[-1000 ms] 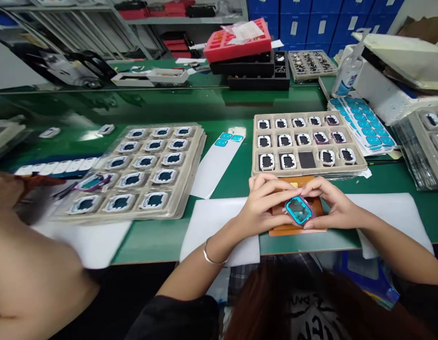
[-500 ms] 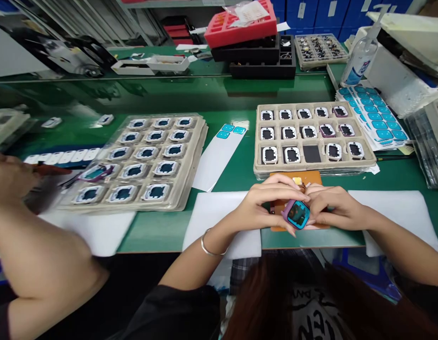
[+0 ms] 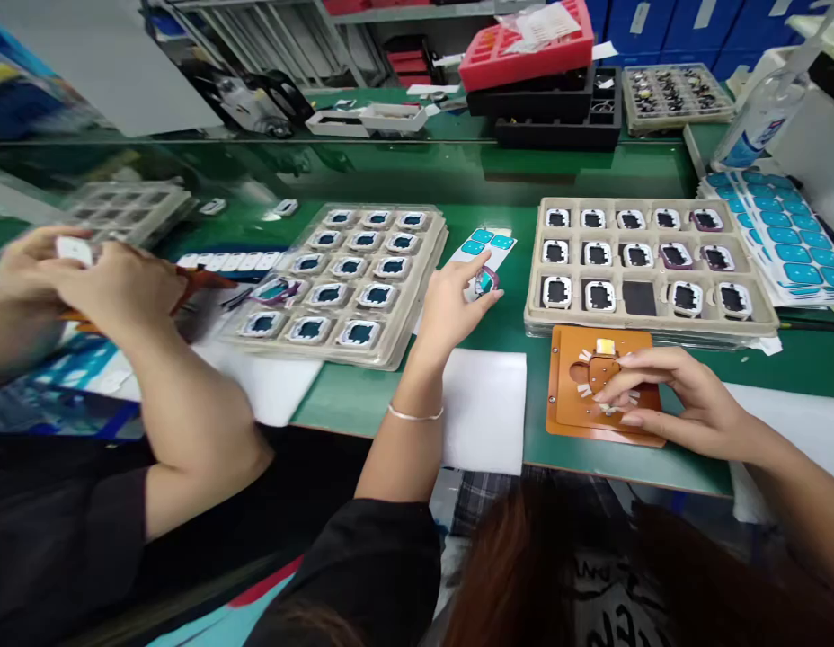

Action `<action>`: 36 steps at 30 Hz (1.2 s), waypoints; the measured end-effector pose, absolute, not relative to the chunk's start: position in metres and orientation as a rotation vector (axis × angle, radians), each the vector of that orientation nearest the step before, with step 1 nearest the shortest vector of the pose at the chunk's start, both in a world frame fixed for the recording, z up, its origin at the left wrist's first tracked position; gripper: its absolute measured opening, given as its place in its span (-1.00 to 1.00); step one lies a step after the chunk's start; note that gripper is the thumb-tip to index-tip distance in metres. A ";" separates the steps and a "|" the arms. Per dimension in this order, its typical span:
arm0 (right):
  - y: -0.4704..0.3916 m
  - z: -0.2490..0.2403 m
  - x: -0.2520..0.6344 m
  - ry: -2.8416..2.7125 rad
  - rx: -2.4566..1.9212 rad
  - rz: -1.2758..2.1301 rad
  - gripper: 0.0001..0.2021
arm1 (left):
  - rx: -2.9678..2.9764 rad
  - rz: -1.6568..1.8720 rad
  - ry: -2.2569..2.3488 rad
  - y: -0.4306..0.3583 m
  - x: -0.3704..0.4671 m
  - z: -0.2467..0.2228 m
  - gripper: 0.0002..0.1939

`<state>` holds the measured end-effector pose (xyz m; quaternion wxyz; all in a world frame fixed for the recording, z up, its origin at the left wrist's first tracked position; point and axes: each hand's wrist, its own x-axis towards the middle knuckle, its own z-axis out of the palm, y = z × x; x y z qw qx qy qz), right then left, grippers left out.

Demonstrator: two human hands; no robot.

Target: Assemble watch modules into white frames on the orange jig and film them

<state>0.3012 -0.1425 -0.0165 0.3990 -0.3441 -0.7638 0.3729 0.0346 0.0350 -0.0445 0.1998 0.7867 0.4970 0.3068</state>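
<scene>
My left hand [image 3: 450,305] is closed on a purple watch case [image 3: 485,282] with a blue film on its face. It hovers over the lower part of a white backing sheet [image 3: 498,256] that bears several blue square stickers. Over the orange fixture plate [image 3: 558,422], my right hand [image 3: 690,400] has its fingers apart and no object shows in it; its fingertips are at the middle of the fixture, where a brown block and pale tabs show. Whether the fingertips touch the fixture, I cannot tell.
Watch cases fill most of the right tray [image 3: 650,319] and the left tray stack [image 3: 390,355]. A co-worker's hands [image 3: 107,279] hold a small white part at the left. Blue sticker sheets [image 3: 785,234] and a pump bottle [image 3: 760,121] are at the right; black and red trays [image 3: 558,133] stand behind.
My left hand has carried the purple watch case from the orange fixture leftward and away from me to the sticker sheet. My right hand has let go of the case and stays by the fixture.
</scene>
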 end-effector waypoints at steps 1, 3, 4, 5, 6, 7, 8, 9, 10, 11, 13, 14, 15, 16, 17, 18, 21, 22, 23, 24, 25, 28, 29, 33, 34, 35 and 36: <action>-0.143 -0.017 0.301 -1.935 -0.878 0.952 -0.44 | 2.248 0.734 1.541 0.041 0.035 -0.049 -0.42; -0.144 -0.017 0.301 -1.921 -0.874 0.961 -0.40 | 2.286 0.506 1.694 0.049 0.039 -0.055 -0.41; -0.144 -0.016 0.301 -1.908 -0.867 0.956 -0.38 | 2.282 0.431 1.707 0.052 0.042 -0.057 -0.40; -0.145 -0.016 0.300 -1.893 -0.861 0.948 -0.37 | 2.273 0.390 1.703 0.053 0.044 -0.057 -0.39; -0.145 -0.015 0.300 -1.881 -0.858 0.941 -0.37 | 2.264 0.381 1.706 0.054 0.046 -0.057 -0.38; -0.146 -0.015 0.300 -1.871 -0.860 0.938 -0.36 | 2.256 0.397 1.725 0.053 0.047 -0.056 -0.39; -0.146 -0.014 0.300 -1.866 -0.864 0.937 -0.36 | 2.255 0.421 1.749 0.053 0.046 -0.054 -0.43; -0.147 -0.013 0.300 -1.864 -0.867 0.936 -0.36 | 2.261 0.436 1.768 0.052 0.046 -0.053 -0.52; -0.147 -0.013 0.300 -1.869 -0.870 0.934 -0.37 | 2.273 0.430 1.771 0.050 0.044 -0.052 -0.63; -0.146 -0.013 0.300 -1.880 -0.877 0.931 -0.37 | 2.289 0.405 1.756 0.050 0.043 -0.051 -0.74; -0.146 -0.013 0.302 -1.918 -0.896 0.918 -0.40 | 2.325 0.325 1.697 0.049 0.040 -0.052 -0.80; -0.145 -0.014 0.302 -1.936 -0.906 0.916 -0.41 | 2.337 0.282 1.676 0.049 0.039 -0.052 -0.77; -0.145 -0.014 0.303 -1.950 -0.915 0.918 -0.41 | 2.341 0.245 1.669 0.049 0.039 -0.052 -0.76; -0.144 -0.014 0.304 -1.959 -0.921 0.924 -0.42 | 2.342 0.215 1.670 0.049 0.039 -0.053 -0.77; -0.144 -0.015 0.304 -1.962 -0.925 0.930 -0.42 | 2.338 0.187 1.678 0.049 0.039 -0.053 -0.75; -0.144 -0.015 0.305 -1.964 -0.928 0.937 -0.42 | 2.327 0.161 1.687 0.049 0.039 -0.052 -0.61; -0.144 -0.015 0.305 -1.963 -0.929 0.952 -0.43 | 2.265 0.117 1.708 0.048 0.040 -0.050 -0.03; -0.144 -0.014 0.305 -1.965 -0.933 0.954 -0.43 | 2.242 0.104 1.714 0.048 0.040 -0.049 0.07; -0.144 -0.014 0.305 -1.969 -0.940 0.954 -0.43 | 2.227 0.092 1.718 0.047 0.040 -0.048 0.10; -0.144 -0.014 0.305 -1.975 -0.951 0.951 -0.44 | 2.226 0.076 1.721 0.047 0.040 -0.048 0.08; -0.144 -0.014 0.305 -1.984 -0.962 0.945 -0.45 | 2.239 0.056 1.730 0.047 0.040 -0.048 0.01; -0.144 -0.013 0.305 -2.014 -0.981 0.913 -0.49 | 2.321 0.029 1.782 0.047 0.041 -0.052 -0.29; -0.144 -0.013 0.305 -2.020 -0.983 0.907 -0.50 | 2.345 0.048 1.796 0.048 0.041 -0.054 -0.36; -0.142 -0.014 0.307 -2.004 -0.970 0.889 -0.56 | 2.414 0.134 1.682 0.052 0.040 -0.061 -0.55; -0.141 -0.014 0.308 -1.988 -0.964 0.879 -0.58 | 2.428 0.128 1.649 0.052 0.041 -0.061 -0.59; -0.140 -0.015 0.309 -1.966 -0.960 0.862 -0.61 | 2.439 0.116 1.633 0.052 0.042 -0.061 -0.61; -0.138 -0.016 0.311 -1.939 -0.961 0.836 -0.65 | 2.444 0.102 1.643 0.052 0.043 -0.060 -0.61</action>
